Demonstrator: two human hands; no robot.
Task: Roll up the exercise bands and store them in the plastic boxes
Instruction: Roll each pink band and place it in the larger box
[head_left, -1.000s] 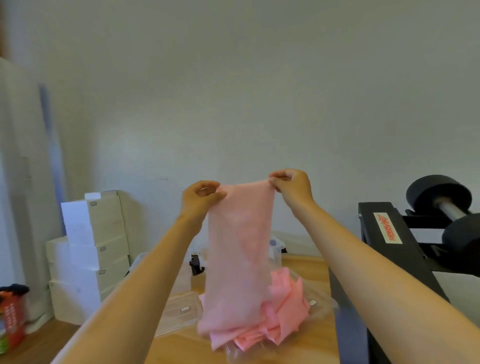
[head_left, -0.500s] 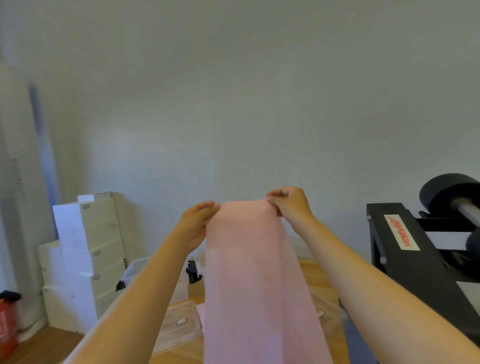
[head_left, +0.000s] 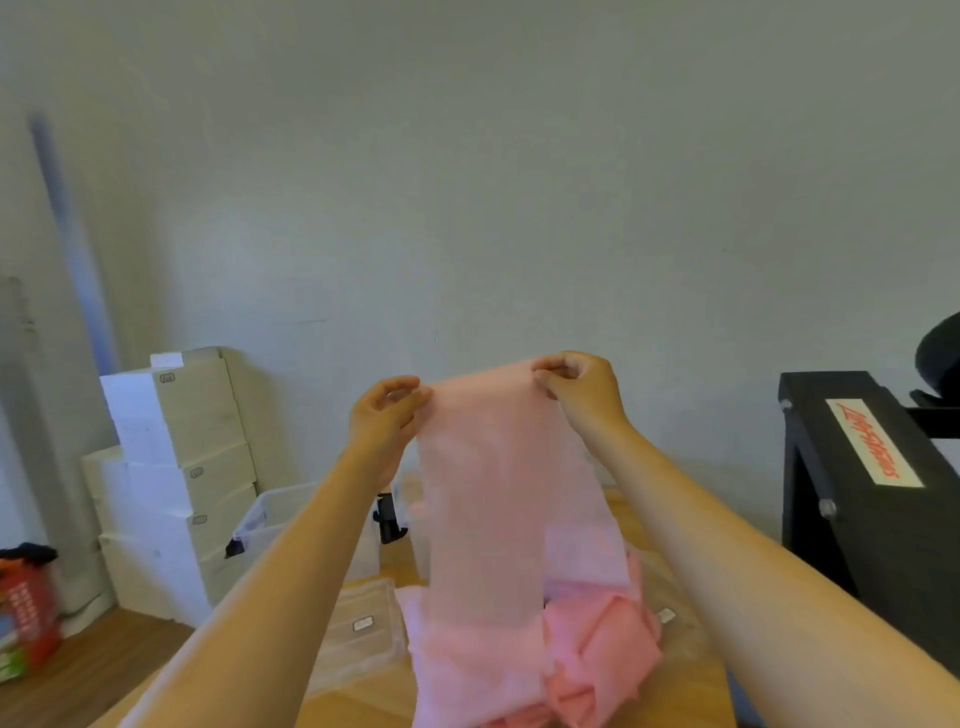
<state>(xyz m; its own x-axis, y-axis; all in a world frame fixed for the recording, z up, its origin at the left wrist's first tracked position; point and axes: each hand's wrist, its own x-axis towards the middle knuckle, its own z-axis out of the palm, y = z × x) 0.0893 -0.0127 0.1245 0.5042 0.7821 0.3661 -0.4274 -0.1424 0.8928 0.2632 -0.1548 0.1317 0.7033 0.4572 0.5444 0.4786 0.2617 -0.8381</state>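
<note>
Both bare arms reach up from the bottom corners toward the middle of the frame. The left hand (head_left: 387, 415) pinches the upper left corner of a pink exercise band (head_left: 488, 493) between thumb and curled fingers. The right hand (head_left: 579, 389) pinches the upper right corner in the same way and sits slightly higher. Between the 2 hands the band's top edge is spread flat, and the sheet hangs straight down through the centre of the frame.

Its lower end reaches a crumpled pile of pink bands (head_left: 602, 649) at the bottom centre, which lies on a wooden table (head_left: 691, 691). Just left of the pile, a clear plastic box (head_left: 358, 623) with a small label lies flat on the table; whether it is a box or only a lid cannot be told.

At the left, white cartons (head_left: 176, 457) are stacked against the pale wall, with a translucent tub (head_left: 280, 514) beside them. A red container (head_left: 26, 613) stands at the lower left edge. At the right edge stands a black frame (head_left: 883, 519) bearing a label with red lettering.
</note>
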